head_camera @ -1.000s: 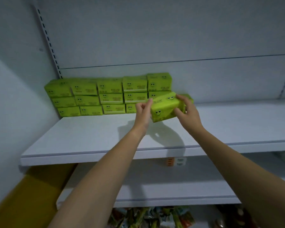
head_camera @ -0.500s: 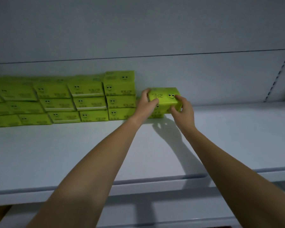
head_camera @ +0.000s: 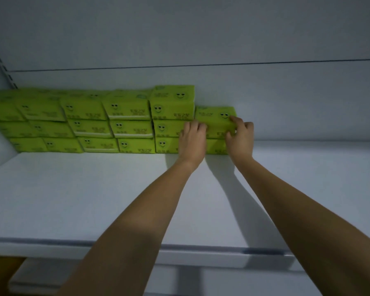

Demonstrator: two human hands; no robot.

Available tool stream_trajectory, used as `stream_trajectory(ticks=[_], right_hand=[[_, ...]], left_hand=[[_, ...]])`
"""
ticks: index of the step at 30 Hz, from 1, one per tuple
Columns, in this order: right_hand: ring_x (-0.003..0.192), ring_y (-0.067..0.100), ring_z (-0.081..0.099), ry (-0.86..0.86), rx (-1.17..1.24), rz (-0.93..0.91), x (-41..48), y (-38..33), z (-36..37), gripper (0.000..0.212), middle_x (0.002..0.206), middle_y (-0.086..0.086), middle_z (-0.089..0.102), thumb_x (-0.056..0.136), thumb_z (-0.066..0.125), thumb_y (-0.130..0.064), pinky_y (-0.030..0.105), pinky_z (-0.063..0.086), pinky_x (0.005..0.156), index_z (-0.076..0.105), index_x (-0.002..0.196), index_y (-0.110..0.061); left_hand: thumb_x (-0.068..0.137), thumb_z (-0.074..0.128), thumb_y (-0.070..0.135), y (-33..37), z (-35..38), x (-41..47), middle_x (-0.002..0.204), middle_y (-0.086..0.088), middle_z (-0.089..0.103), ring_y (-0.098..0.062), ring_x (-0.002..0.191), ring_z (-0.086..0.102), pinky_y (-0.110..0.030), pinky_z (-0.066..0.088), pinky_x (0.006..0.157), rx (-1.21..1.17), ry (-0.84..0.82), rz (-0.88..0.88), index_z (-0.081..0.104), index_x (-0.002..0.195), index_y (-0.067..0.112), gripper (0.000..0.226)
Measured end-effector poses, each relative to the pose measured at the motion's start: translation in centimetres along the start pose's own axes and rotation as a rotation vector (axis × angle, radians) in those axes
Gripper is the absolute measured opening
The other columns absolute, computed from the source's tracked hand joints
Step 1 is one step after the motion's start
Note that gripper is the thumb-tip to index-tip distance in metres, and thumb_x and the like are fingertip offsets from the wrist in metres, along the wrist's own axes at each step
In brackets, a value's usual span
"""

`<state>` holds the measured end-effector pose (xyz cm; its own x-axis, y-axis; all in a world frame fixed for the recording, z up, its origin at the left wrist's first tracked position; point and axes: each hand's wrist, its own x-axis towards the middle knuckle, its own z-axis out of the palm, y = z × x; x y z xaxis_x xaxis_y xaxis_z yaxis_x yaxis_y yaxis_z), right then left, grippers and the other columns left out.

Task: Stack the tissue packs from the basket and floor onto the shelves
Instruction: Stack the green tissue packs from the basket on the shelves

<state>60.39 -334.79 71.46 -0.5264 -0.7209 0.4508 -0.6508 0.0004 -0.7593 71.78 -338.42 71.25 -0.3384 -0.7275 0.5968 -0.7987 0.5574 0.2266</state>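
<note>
I record a smooth white shelf board point(head_camera: 94, 199) under a stack point(head_camera: 126, 120) of lime-green packs, with a pale back panel point(head_camera: 286, 92) behind the stack and a slotted upright point(head_camera: 0, 67) at its left. The packs are soft-wrapped rectangular blocks printed with smiley faces and dark characters too blurred to read. The stack stands three tiers high. At its right end one tissue pack point(head_camera: 214, 118) lies on a bottom pack. My left hand point(head_camera: 191, 139) grips its left front edge with curled fingers; my right hand point(head_camera: 240, 137) pinches its right end.
</note>
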Motion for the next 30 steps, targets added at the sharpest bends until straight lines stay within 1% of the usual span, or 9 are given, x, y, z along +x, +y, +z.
stream_trajectory(ticks=[3, 8, 11, 13, 16, 20, 23, 27, 30], right_hand=[[0.084, 0.025, 0.051, -0.011, 0.036, 0.032, -0.2, -0.2, 0.1, 0.052, 0.125, 0.015, 0.040, 0.087, 0.045, -0.002, 0.019, 0.035, 0.075, 0.041, 0.137, -0.013], [0.099, 0.027, 0.054, -0.043, 0.024, -0.016, -2.2, 0.1, -0.1, 0.054, 0.138, 0.015, 0.030, 0.088, 0.048, -0.004, 0.016, 0.035, 0.078, 0.036, 0.140, -0.010], [0.115, 0.029, 0.046, -0.077, -0.080, -0.037, -4.4, -0.2, 0.1, 0.058, 0.147, 0.019, 0.014, 0.087, 0.053, -0.010, 0.026, 0.037, 0.093, 0.033, 0.141, -0.010], [0.126, 0.035, 0.037, -0.108, -0.115, -0.071, -5.9, -0.5, 0.5, 0.060, 0.148, 0.023, 0.013, 0.085, 0.057, -0.014, 0.036, 0.035, 0.104, 0.035, 0.141, -0.009], [0.133, 0.036, 0.030, -0.159, -0.157, -0.109, -8.8, -2.1, 1.2, 0.059, 0.150, 0.022, 0.016, 0.086, 0.060, -0.017, 0.043, 0.031, 0.107, 0.038, 0.140, -0.010], [0.137, 0.033, 0.024, -0.202, -0.242, -0.196, -13.5, -5.5, 2.9, 0.055, 0.152, 0.018, 0.018, 0.090, 0.056, -0.022, 0.040, 0.026, 0.106, 0.038, 0.141, -0.014], [0.134, 0.036, 0.029, -0.220, -0.284, -0.274, -17.7, -8.5, 4.6, 0.053, 0.151, 0.019, 0.022, 0.090, 0.054, -0.022, 0.039, 0.025, 0.106, 0.039, 0.140, -0.012], [0.131, 0.040, 0.036, -0.244, -0.293, -0.351, -24.2, -12.5, 7.1, 0.052, 0.145, 0.023, 0.033, 0.088, 0.047, -0.027, 0.045, 0.029, 0.106, 0.044, 0.136, -0.006], [0.127, 0.044, 0.041, -0.298, -0.274, -0.437, -29.9, -14.6, 9.7, 0.054, 0.138, 0.027, 0.042, 0.086, 0.038, -0.030, 0.053, 0.032, 0.104, 0.050, 0.130, -0.002]], left_hand=[[0.091, 0.043, 0.012, -0.3, 0.0, -0.5, 0.129, -0.007, 0.050, -0.025, 0.119, 0.039, -0.032, 0.034, 0.089, 0.025, -0.047, 0.009, 0.053, 0.126, 0.011, 0.036], [0.094, 0.042, 0.019, -1.5, -0.7, -1.9, 0.138, 0.000, 0.045, -0.021, 0.123, 0.036, -0.034, 0.035, 0.099, -0.037, -0.141, 0.070, 0.046, 0.135, 0.016, 0.041], [0.097, 0.040, 0.024, -2.7, -1.5, -3.7, 0.149, 0.000, 0.033, -0.021, 0.133, 0.027, -0.037, 0.028, 0.107, -0.106, -0.260, 0.105, 0.039, 0.141, 0.017, 0.044], [0.099, 0.038, 0.027, -3.7, -2.5, -5.2, 0.154, 0.000, 0.025, -0.021, 0.138, 0.021, -0.036, 0.022, 0.112, -0.147, -0.319, 0.108, 0.033, 0.144, 0.018, 0.047], [0.100, 0.036, 0.029, -5.4, -4.5, -7.5, 0.155, -0.001, 0.021, -0.022, 0.141, 0.018, -0.036, 0.016, 0.115, -0.172, -0.367, 0.083, 0.028, 0.146, 0.019, 0.048], [0.100, 0.035, 0.029, -8.5, -8.2, -11.5, 0.155, -0.001, 0.022, -0.021, 0.142, 0.018, -0.037, 0.016, 0.116, -0.198, -0.365, 0.057, 0.026, 0.147, 0.019, 0.049], [0.100, 0.035, 0.027, -11.6, -11.1, -15.1, 0.153, -0.003, 0.028, -0.020, 0.140, 0.023, -0.035, 0.017, 0.115, -0.175, -0.344, 0.037, 0.029, 0.145, 0.014, 0.048], [0.098, 0.037, 0.021, -15.7, -14.6, -21.9, 0.150, -0.007, 0.034, -0.023, 0.140, 0.026, -0.035, 0.014, 0.115, -0.144, -0.216, 0.017, 0.035, 0.142, 0.010, 0.045], [0.095, 0.031, 0.026, -19.1, -16.2, -28.6, 0.150, -0.007, 0.033, -0.023, 0.141, 0.025, -0.038, 0.013, 0.115, -0.147, -0.114, -0.011, 0.037, 0.141, 0.009, 0.049]])
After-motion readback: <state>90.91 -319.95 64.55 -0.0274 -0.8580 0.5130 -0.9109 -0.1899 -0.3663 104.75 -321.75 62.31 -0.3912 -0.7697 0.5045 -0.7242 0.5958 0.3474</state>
